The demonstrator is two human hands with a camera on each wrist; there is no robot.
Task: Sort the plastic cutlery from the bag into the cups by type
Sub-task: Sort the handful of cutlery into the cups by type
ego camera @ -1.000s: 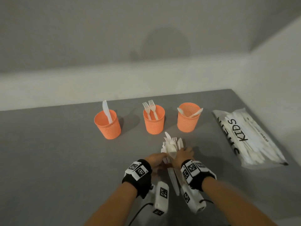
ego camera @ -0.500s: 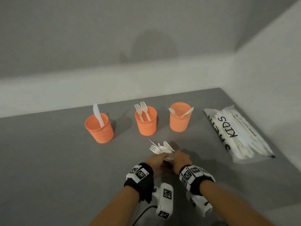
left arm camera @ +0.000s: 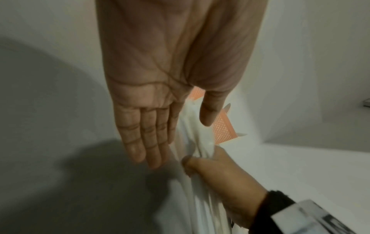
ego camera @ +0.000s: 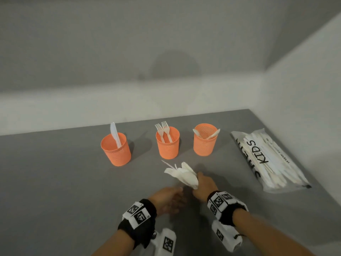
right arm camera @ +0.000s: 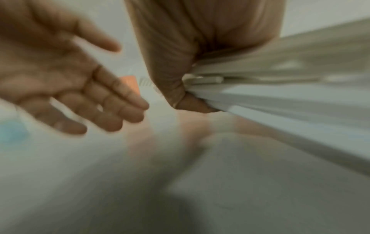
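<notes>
Three orange mesh cups stand in a row on the grey table. The left cup (ego camera: 116,149) holds a knife, the middle cup (ego camera: 167,143) two forks, the right cup (ego camera: 204,142) two spoons. My right hand (ego camera: 203,185) grips a bundle of white plastic cutlery (ego camera: 181,174) by the handles, heads fanned toward the cups. The same bundle (left arm camera: 200,142) shows in the left wrist view, and its handles (right arm camera: 280,88) stream past my fist in the right wrist view. My left hand (ego camera: 167,197) is just left of the bundle, with straight fingers (left arm camera: 144,139) and an empty palm.
A clear plastic bag (ego camera: 267,159) printed with "KIDS", still full of white cutlery, lies on the table at the right near the wall. The table ends at the wall behind the cups and at its right edge.
Both hands held the bundle before. My left hand has let go and drawn back to the left, while my right hand keeps the bundle and tilts its heads leftward.
</notes>
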